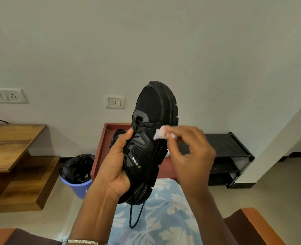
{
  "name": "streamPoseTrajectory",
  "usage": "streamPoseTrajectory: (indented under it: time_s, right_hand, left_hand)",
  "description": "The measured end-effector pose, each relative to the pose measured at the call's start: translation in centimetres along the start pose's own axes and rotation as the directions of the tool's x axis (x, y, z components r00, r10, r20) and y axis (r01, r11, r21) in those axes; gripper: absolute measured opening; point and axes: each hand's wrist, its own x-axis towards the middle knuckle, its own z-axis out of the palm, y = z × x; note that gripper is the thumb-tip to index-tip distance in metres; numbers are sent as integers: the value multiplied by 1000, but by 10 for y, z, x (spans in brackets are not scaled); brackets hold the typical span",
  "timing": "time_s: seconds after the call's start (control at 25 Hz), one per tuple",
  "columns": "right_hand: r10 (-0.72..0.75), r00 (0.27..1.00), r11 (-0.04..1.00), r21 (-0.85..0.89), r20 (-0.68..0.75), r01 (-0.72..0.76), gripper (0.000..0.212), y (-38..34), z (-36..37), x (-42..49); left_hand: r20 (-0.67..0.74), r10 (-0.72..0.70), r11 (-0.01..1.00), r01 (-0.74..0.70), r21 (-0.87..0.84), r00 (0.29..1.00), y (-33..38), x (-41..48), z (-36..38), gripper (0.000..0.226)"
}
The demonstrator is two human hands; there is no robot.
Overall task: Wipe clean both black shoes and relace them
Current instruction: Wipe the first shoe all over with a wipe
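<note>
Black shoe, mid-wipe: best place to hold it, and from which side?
Take the black shoe at its lower heel-and-collar end, coming from the laced side, as the left hand does: thumb on the laces, palm against the collar. The toe points up and the sole faces right, so this leaves the side panel free for the wipe pinched in the right hand.

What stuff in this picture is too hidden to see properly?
Head view only:
- The dark shape in the red tray, probably the other shoe: mostly behind the left hand and the held shoe.
- The wipe: mostly covered by the right hand.
- The held shoe's far side: turned away.
- The pale green thing: only a sliver shows behind the right hand.
</note>
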Motion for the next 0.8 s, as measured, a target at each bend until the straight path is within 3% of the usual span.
streamPoseTrajectory:
  time_s: [0.2,0.44,0.56,0.8]
  right_hand:
    - [9,1000,999,-46,-30,-10,15,0,-2,40]
    - [-37,999,999,-7,7,37,17,-7,4,-29]
    - [-47,998,999,-4,32,47,19,-4,4,-23]
    - [-19,999,997,-76,-26,17,19,-3,4,44]
  left_hand:
    - [8,-14,999,14,-29,1000,-2,3,-3,40]
    - [36,4,994,0,-109,999,4,-3,-3,41]
    - [15,-2,991,4,-132,1000,3,0,-4,43]
    - [-31,6,1000,-6,-13,1000,-3,2,-4,37]
